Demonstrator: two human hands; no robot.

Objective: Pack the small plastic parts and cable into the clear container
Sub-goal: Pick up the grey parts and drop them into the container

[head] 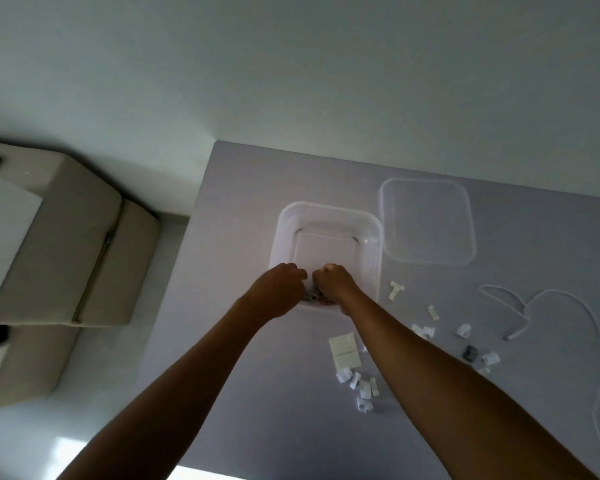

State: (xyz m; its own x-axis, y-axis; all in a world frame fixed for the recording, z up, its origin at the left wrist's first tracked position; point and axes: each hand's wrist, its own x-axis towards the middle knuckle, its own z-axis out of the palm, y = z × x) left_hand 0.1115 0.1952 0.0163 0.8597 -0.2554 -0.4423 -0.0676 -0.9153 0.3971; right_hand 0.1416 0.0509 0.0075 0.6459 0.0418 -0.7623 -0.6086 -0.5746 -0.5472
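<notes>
— What sits at the centre of the grey tabletop [257, 393]?

— A clear container [371, 244], open, with both hands reaching over its near wall. A few small dark and pale pieces [314, 299] show at its near end between the wrists; the far part of its floor looks bare.

— And the hands?

— The left hand [281, 289] and the right hand [333, 282] have their fingers curled, knuckles nearly touching. Whether they grip anything cannot be told.

— The rest?

— The lid [426, 223] lies flat just right of the container. White plastic parts [361, 386] lie scattered near the right forearm beside a flat white card [343, 349]. The white cable [589, 327] loops loosely at the far right.
</notes>
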